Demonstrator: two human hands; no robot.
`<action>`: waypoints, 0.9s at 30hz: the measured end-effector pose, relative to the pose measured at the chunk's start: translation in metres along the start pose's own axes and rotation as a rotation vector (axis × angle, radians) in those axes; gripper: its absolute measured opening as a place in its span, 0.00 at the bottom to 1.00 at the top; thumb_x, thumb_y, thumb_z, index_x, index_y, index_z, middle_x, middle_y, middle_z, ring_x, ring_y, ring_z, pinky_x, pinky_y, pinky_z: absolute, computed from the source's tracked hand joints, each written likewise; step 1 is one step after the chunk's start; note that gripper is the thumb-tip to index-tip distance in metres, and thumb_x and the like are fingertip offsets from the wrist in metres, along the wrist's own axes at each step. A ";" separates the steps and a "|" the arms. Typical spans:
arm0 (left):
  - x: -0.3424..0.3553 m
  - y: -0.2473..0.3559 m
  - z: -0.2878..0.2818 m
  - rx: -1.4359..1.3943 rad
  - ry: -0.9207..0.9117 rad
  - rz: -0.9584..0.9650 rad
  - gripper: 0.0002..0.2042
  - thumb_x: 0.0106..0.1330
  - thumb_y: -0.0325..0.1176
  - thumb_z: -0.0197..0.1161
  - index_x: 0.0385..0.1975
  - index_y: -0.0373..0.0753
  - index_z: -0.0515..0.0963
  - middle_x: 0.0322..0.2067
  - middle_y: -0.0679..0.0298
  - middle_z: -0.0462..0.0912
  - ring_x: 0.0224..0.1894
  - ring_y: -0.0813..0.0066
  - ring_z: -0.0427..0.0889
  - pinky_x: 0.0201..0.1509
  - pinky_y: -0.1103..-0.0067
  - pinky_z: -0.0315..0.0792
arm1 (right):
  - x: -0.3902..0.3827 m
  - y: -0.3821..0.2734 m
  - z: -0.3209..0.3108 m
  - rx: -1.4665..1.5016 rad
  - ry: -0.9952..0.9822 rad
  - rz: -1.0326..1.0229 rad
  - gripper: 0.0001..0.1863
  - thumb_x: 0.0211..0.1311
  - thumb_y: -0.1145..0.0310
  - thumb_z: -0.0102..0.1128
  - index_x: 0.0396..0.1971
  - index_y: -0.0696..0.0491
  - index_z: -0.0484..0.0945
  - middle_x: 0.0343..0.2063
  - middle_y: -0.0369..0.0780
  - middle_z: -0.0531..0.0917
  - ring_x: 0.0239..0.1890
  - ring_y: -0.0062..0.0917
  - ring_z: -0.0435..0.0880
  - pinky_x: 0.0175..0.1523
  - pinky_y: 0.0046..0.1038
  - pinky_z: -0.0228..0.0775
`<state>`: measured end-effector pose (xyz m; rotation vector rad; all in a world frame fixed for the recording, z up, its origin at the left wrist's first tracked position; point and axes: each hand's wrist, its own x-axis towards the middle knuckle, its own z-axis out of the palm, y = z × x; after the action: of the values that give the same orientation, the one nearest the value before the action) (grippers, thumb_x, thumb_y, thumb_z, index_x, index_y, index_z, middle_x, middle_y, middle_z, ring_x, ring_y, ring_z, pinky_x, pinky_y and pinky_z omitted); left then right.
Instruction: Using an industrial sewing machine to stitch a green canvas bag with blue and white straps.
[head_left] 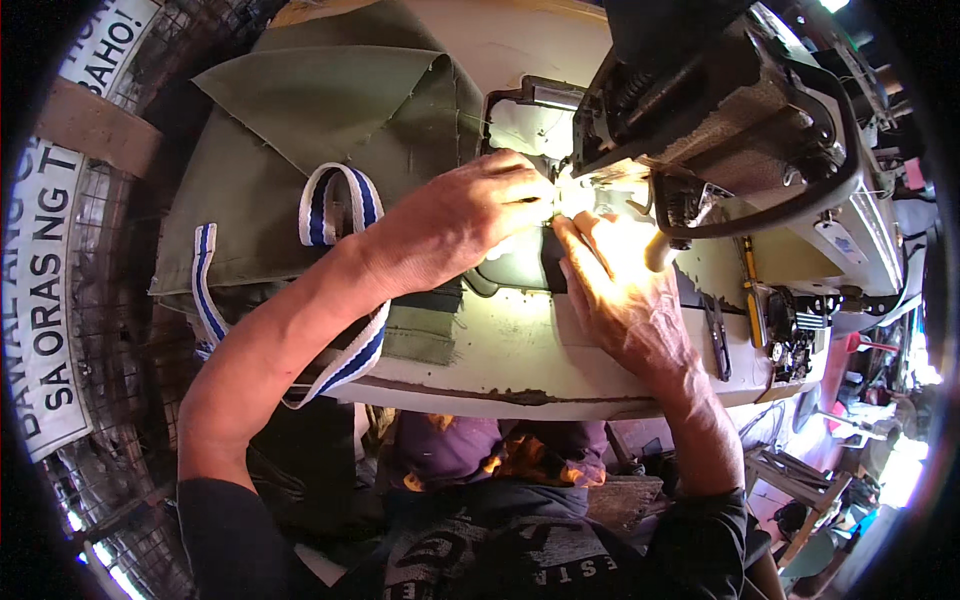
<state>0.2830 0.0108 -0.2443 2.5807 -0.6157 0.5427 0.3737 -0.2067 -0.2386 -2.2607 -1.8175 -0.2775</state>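
Note:
Under a bright lamp, both my hands meet at the needle area of a sewing machine (730, 110). My left hand (455, 215) comes from the left, its fingers closed in a pinch beside the presser foot. What they pinch is lost in the glare. My right hand (625, 290) lies on the near right of the needle area, thumb and fingers drawn together at something too washed out to name. A white strap with a blue stripe (352, 366) runs beneath my left wrist and forearm and loops over olive-green fabric (300, 110) on the left.
Small scissors or thread snips (717, 338) and a yellow-handled tool (753, 290) lie right of my right hand. A small metal mechanism (795, 335) sits at the table's right corner. The pale tabletop (510, 345) has a worn front edge. Lettered signs (55, 290) hang on wire mesh at left.

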 end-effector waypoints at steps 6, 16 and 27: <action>0.003 -0.003 0.003 -0.026 0.018 0.005 0.14 0.55 0.21 0.60 0.42 0.29 0.79 0.43 0.56 0.81 0.50 0.58 0.78 0.60 0.69 0.74 | 0.006 -0.004 -0.006 -0.020 0.055 -0.002 0.19 0.60 0.71 0.61 0.52 0.57 0.78 0.45 0.41 0.80 0.46 0.35 0.79 0.50 0.36 0.71; 0.004 -0.003 0.001 -0.010 0.029 0.002 0.16 0.55 0.20 0.59 0.45 0.30 0.78 0.44 0.54 0.81 0.51 0.57 0.78 0.60 0.69 0.74 | 0.001 -0.003 -0.004 0.005 0.061 0.007 0.19 0.61 0.69 0.60 0.52 0.57 0.78 0.43 0.41 0.79 0.41 0.35 0.78 0.45 0.36 0.70; 0.006 -0.012 0.003 0.056 0.040 -0.015 0.12 0.57 0.22 0.61 0.41 0.33 0.81 0.46 0.58 0.82 0.54 0.58 0.77 0.60 0.69 0.74 | -0.041 0.010 -0.035 -0.030 -0.075 0.072 0.23 0.61 0.66 0.63 0.57 0.55 0.77 0.46 0.43 0.83 0.42 0.35 0.81 0.49 0.37 0.72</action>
<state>0.2947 0.0173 -0.2480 2.6180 -0.5745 0.6137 0.3749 -0.2574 -0.2179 -2.3809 -1.7745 -0.2113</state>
